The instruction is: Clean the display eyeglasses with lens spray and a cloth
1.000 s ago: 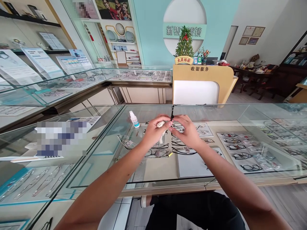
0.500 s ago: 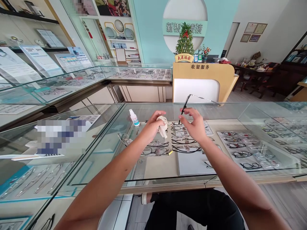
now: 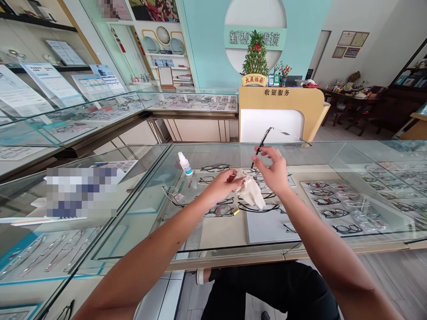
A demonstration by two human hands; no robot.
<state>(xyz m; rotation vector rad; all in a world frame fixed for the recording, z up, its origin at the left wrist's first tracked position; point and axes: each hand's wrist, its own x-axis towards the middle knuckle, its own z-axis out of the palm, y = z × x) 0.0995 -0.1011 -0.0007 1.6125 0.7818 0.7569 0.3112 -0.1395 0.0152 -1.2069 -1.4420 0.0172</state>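
Glasses pinched in my nearly closed right hand lie at one o'clock from the cloth my left hand grips, dark front slanting toward one o'clock.

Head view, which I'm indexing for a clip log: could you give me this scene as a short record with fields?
left hand: holds a pale cloth
right hand: holds dark-framed glasses
cloth state: bunched at the fingers, hanging loose below
spray bottle: on the glass counter, left of both hands
background: wooden desk, leafy plant
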